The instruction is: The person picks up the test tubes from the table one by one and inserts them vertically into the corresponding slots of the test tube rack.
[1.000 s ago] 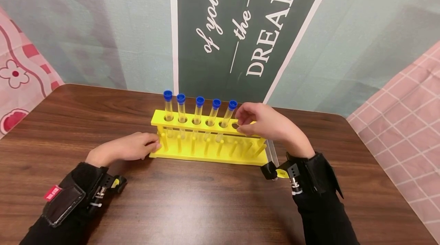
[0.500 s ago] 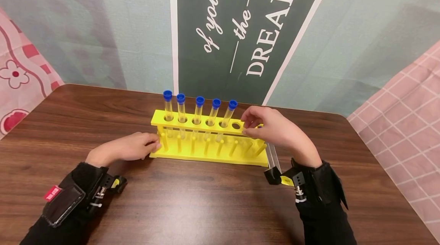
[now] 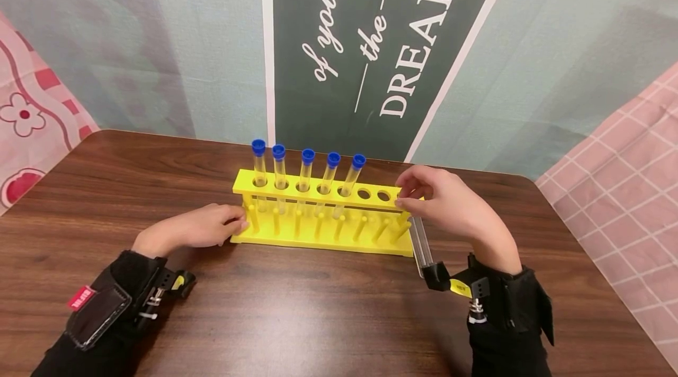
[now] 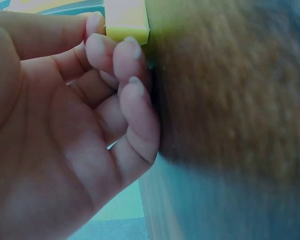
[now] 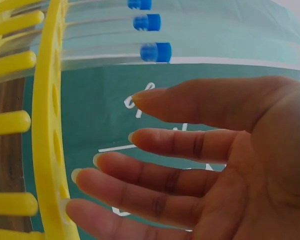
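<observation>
A yellow test tube rack [image 3: 323, 242] stands on the wooden table. Blue-capped clear test tubes [image 3: 354, 174] lean in several holes on its left side; two bare holes show just left of the right hand. My left hand [image 3: 209, 225] holds the rack's left end, thumb and curled fingertips against the yellow base end [image 4: 127, 22] in the left wrist view. Over the rack's right end hovers my right hand [image 3: 442, 200], fingers loosely bent. Nothing shows between its thumb and fingers [image 5: 135, 185] in the right wrist view, where little finger overlaps the rack's top bar.
A long clear tube-like thing [image 3: 420, 239] lies by the rack's right end, partly covered by the right hand and wrist camera. Yellow pegs [image 3: 341, 227] rise from the rack's base. Behind the table [image 3: 318, 318] hangs a printed cloth [image 3: 222, 59].
My right hand has moved right along the rack from the hole beside the last standing tube to the rack's end, uncovering two holes. My left hand and the standing tubes have stayed put.
</observation>
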A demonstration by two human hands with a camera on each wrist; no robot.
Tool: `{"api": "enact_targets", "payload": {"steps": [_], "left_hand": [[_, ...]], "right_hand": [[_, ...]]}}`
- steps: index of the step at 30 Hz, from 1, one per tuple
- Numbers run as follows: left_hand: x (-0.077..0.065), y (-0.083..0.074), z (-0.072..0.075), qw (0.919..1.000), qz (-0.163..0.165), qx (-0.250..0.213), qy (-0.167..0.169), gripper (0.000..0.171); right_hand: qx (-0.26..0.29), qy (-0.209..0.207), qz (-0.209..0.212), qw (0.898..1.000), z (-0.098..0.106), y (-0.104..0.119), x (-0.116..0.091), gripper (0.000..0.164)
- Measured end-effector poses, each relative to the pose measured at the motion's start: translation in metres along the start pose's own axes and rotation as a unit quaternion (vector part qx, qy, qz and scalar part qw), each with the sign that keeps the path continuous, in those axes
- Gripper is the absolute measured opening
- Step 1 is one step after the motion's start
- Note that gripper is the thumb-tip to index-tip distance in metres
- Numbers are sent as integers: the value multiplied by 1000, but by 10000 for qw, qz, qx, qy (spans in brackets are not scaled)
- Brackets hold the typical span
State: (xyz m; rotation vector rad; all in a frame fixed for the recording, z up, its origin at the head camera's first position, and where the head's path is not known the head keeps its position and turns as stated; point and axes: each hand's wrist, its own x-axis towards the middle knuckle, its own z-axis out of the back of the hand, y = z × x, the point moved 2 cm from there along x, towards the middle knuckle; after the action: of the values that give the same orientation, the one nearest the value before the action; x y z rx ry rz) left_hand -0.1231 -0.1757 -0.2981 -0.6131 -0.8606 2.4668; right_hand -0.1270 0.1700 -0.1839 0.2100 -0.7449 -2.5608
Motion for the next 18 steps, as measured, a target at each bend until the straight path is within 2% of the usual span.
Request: {"api": "enact_targets", "payload": {"steps": [10,18], "left_hand": [[0,-1,0,10000,20,17,-15,23],[0,-2,0,10000,-8,-13,-9,23]], "right_hand": [[300,-70,-284,9991,11,-11,-7,20],[685,-85,-478,9965,18,-33,-8,23]]}}
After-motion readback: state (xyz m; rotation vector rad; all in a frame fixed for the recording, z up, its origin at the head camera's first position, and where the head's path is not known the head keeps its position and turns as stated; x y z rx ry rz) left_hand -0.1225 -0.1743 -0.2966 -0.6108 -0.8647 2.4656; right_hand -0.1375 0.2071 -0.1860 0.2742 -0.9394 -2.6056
